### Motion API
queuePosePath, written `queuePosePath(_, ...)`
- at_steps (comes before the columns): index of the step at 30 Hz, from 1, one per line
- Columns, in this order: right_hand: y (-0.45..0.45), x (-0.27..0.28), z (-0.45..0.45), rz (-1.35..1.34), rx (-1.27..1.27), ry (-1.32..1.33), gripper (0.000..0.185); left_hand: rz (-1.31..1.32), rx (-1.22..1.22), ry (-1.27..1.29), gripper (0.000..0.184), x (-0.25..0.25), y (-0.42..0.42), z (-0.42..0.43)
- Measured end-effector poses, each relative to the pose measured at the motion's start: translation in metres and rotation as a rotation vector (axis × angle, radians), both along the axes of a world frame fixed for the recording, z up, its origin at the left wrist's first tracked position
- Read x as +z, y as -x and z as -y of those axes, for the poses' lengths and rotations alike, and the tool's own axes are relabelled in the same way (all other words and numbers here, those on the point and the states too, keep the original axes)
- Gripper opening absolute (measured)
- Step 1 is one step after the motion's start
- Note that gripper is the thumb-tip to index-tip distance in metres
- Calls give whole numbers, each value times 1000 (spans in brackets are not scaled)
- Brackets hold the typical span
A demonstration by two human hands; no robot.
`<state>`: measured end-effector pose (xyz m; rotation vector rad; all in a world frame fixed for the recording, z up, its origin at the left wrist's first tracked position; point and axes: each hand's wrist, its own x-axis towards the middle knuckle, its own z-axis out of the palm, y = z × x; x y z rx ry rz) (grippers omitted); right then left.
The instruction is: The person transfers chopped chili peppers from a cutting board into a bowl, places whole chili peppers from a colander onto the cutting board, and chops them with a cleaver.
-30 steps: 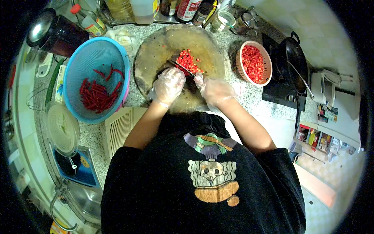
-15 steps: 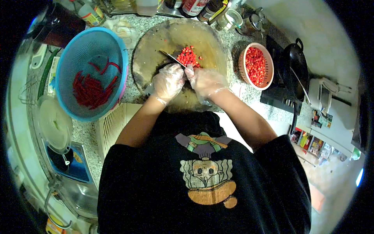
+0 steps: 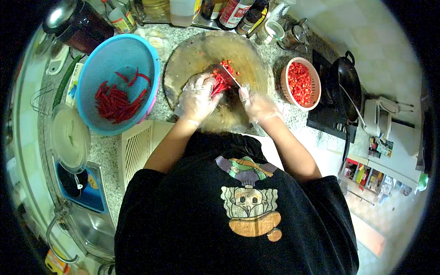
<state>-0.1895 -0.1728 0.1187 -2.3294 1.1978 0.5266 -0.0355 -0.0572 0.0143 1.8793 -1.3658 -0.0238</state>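
Here is the left hand (image 3: 200, 98) in clear plastic, fingers curled down over a bunch of whole red chillies (image 3: 220, 88), pinning them to the round wooden chopping board (image 3: 183, 57). And the right hand (image 3: 260, 106), gloved too, has its grip closed around the handle of a knife (image 3: 230, 74), blade slanting across the board right beside the bunch! Chopped chilli bits (image 3: 226, 63) lie scattered just beyond the steel. Over to the left, a blue colander (image 3: 85, 68) holds a heap of whole chillies (image 3: 117, 104); across on the right, a pink basket (image 3: 317, 91) is loaded with cut red pieces (image 3: 299, 83), and past it sits a black wok (image 3: 344, 78).
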Motion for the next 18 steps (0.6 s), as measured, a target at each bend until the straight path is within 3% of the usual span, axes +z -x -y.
queuePosePath(2,4,-6,-2,57,-15,34,71,-6,-34,35,38,-12,-1,2)
queuePosePath(8,-4,15,-11,-100,-20,-10,67,-43,-72,123,33,-14,-2,1)
queuePosePath(18,-13,15,-18,-195,46,0,39,-60,-60,117,15,-35,1,6)
